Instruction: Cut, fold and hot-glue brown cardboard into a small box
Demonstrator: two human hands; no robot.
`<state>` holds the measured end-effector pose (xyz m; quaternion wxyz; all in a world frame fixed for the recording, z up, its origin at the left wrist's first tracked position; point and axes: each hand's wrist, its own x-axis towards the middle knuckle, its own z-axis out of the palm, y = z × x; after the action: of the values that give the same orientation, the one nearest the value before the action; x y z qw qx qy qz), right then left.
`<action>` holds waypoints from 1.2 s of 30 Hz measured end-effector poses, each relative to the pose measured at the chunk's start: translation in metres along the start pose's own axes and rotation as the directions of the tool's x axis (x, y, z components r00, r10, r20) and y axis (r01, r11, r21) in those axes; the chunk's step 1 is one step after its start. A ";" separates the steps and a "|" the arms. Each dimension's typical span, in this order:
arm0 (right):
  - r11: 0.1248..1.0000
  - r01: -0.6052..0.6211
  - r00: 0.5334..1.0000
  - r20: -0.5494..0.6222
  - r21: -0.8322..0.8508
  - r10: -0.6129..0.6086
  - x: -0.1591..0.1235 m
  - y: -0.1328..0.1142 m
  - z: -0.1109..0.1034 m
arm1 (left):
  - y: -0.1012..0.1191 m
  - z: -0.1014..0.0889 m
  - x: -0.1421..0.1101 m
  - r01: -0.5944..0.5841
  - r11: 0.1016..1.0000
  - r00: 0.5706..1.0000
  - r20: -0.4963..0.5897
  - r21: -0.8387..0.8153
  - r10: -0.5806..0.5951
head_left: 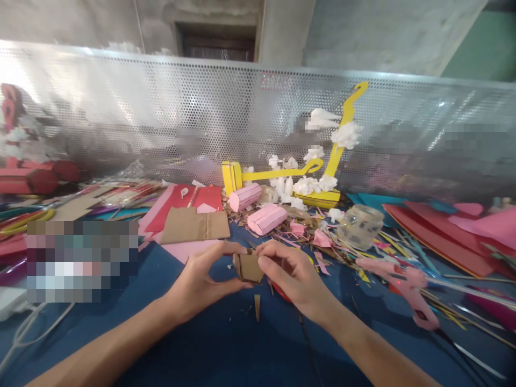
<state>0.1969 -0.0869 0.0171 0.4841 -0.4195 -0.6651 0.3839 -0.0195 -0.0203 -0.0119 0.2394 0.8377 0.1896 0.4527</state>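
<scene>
A small brown cardboard box (249,267) is held just above the blue table surface (193,349). My left hand (201,274) grips its left side, thumb below and index finger along the top. The fingers of my right hand (290,271) pinch its upper right edge. Below the box lies a narrow cardboard strip (257,308). Part of a red round thing (283,293) shows under my right hand, which hides the rest. Two pink paper-covered prisms (267,219) lie beyond my hands, among scraps. A flat cardboard piece (195,224) rests behind my left hand.
On the right lie a pink glue gun (403,282) with a cord and a clear jar (360,226). Yellow paper shapes (231,178) with white tufts stand near a perforated metal panel (161,107). Red sheets (439,236) and sticks crowd the right; a white cable (44,336) runs at left.
</scene>
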 end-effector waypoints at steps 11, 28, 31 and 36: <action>0.996 -0.089 0.996 -0.002 -0.030 0.089 -0.003 0.001 0.001 | 0.001 -0.001 -0.002 0.043 0.999 0.999 0.010 0.005 -0.043; 0.999 -0.040 0.991 -0.131 -0.008 0.039 -0.002 0.003 0.002 | -0.001 0.001 0.000 -0.022 1.000 1.000 -0.014 0.016 0.023; 1.000 -0.008 0.946 -0.323 0.004 0.009 0.001 0.009 -0.006 | -0.001 -0.003 0.003 -0.092 0.995 0.996 0.006 0.027 0.092; 0.955 -0.082 0.960 -0.279 -0.286 -0.001 0.003 0.015 -0.019 | 0.001 -0.008 0.006 -0.257 0.964 0.966 -0.011 0.063 0.258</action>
<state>0.2179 -0.0767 0.0094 0.4962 -0.5500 -0.6318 0.2282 -0.0228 -0.0157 -0.0033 0.1513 0.8579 0.0951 0.4818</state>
